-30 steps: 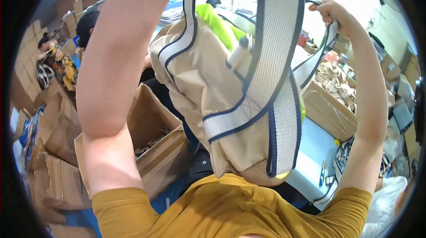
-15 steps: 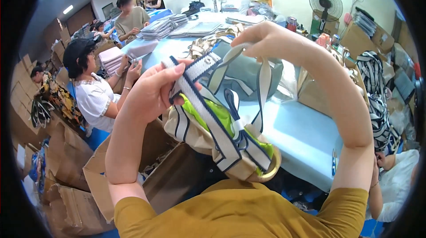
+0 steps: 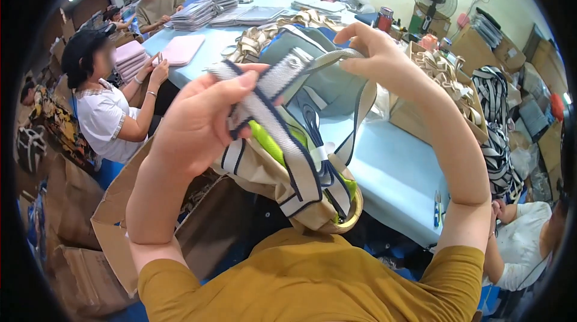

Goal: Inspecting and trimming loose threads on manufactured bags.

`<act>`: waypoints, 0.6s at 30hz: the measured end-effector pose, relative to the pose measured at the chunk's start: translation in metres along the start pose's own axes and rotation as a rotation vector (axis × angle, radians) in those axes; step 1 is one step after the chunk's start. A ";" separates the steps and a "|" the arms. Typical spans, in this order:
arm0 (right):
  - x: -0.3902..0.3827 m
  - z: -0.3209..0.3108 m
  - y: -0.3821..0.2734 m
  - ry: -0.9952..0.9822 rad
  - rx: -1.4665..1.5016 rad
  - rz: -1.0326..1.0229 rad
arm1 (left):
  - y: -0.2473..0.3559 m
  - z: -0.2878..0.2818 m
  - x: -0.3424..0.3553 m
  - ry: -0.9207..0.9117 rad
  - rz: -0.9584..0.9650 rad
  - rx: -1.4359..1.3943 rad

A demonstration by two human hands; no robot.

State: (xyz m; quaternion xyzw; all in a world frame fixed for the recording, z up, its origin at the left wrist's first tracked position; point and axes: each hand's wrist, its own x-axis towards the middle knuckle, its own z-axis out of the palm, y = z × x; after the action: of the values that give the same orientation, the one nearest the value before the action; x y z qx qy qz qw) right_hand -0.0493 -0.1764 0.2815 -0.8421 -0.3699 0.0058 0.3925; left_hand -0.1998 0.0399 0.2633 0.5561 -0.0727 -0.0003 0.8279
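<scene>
A beige bag [image 3: 255,169] with lime-green lining and a gold ring [image 3: 351,217] hangs in front of me, above the table's near edge. My left hand [image 3: 204,115] is closed on a white strap [image 3: 282,133] with navy edges, which crosses over the bag's opening. The free end of this strap sticks up past my fingers. Farther right, my right hand [image 3: 378,57] holds up a looped strap [image 3: 363,115] between thumb and fingers. That loop comes down to the bag beside a bundle of navy-edged straps [image 3: 312,124]. Behind it lies a grey-green bag [image 3: 330,106], partly hidden.
Beige straps [image 3: 255,42] pile up on the blue table [image 3: 396,172], and a carton [image 3: 415,112] of straps stands at right. Blue snips [image 3: 437,209] lie near the edge. An open carton [image 3: 117,214] is at my lower left. Co-workers sit left and right.
My view has shifted, so the surroundings sit lower and further left. My left hand has risen slightly with the strap. Both hands keep hold; a person at left now has pink sheets lying flat.
</scene>
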 end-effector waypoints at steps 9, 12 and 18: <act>-0.007 -0.006 0.032 0.397 -0.707 -0.301 | -0.005 -0.002 -0.046 0.197 0.133 0.047; -0.007 -0.006 0.010 0.159 -0.083 0.096 | 0.001 -0.008 -0.053 0.150 0.115 0.019; -0.012 -0.002 -0.001 -0.209 1.026 0.348 | -0.003 -0.004 -0.036 0.073 0.080 0.034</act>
State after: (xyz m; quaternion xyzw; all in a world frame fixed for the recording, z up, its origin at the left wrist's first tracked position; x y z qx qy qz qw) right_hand -0.0577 -0.1846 0.2801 -0.5863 -0.2119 0.3339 0.7070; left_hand -0.2346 0.0453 0.2552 0.5663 -0.0645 0.0543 0.8199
